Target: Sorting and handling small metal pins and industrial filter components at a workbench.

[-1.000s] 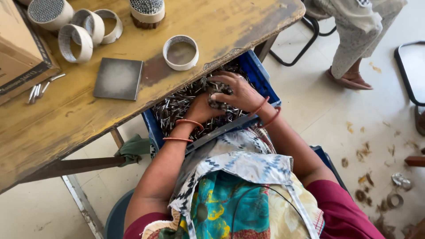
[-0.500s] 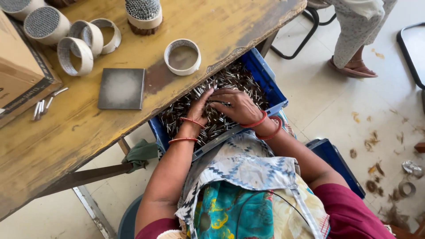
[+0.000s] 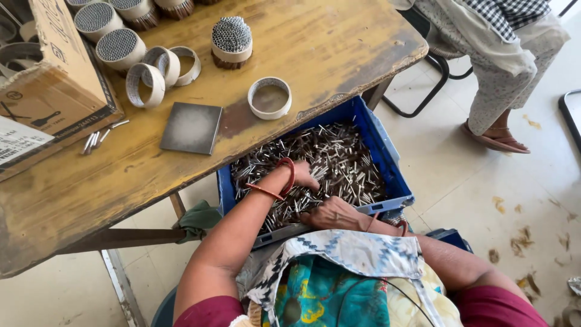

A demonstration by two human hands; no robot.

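My hands have moved apart: left hand [image 3: 301, 175] now reaches deeper into the sticks [image 3: 339, 160], fingers hidden; right hand [image 3: 336, 213] rests closed at the crate [image 3: 387, 163] edge.

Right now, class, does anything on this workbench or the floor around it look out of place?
Yes. A few loose sticks lie stray on the table beside the cardboard box, outside the blue crate. Brown scraps litter the floor.

A single head-worn camera looks steeply down from above the person's lap, close over the blue crate [image 3: 375, 142] and the wooden table's [image 3: 315, 54] near edge. It faces forward and slightly left, probably tilted, taking in the floor [image 3: 484, 200] at right.
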